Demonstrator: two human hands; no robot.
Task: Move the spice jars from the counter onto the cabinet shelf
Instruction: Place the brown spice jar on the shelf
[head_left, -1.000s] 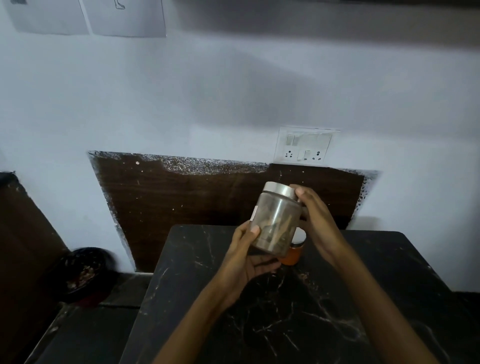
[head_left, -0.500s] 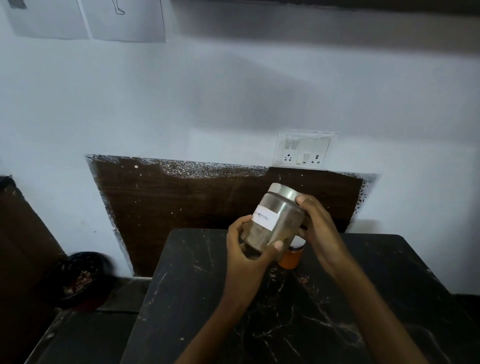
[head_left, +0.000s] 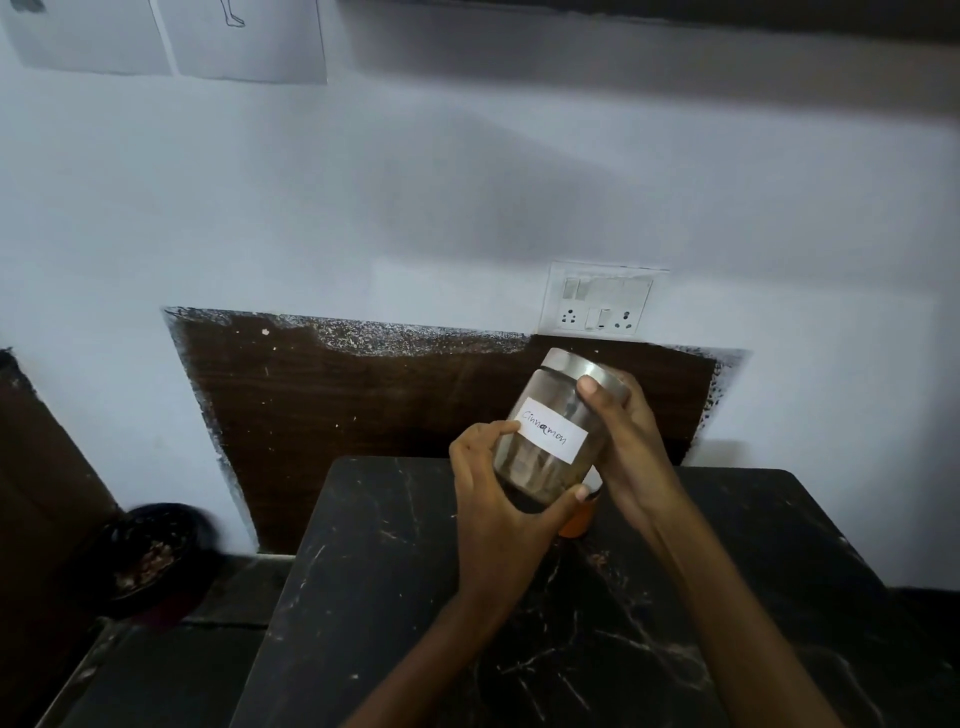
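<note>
A clear cinnamon jar (head_left: 556, 426) with a metal lid and a white handwritten label is held tilted above the black marble counter (head_left: 395, 597). My left hand (head_left: 493, 499) cups its base and lower side. My right hand (head_left: 628, 447) grips the lid and upper side, thumb on the lid's rim. Brown sticks show inside the jar. Behind it, a small orange jar (head_left: 577, 522) stands on the counter, mostly hidden by the jar and my hands. No cabinet shelf is in view.
A white wall rises behind the counter with a dark wooden panel (head_left: 363, 405) and a switch and socket plate (head_left: 602, 304). A dark bowl with brownish contents (head_left: 148, 556) sits low at the left. Papers (head_left: 208, 36) hang on the wall at top left.
The jar has been turned in my hands, so its label now faces me. My left hand shifted from under the base to around the jar's left side.
</note>
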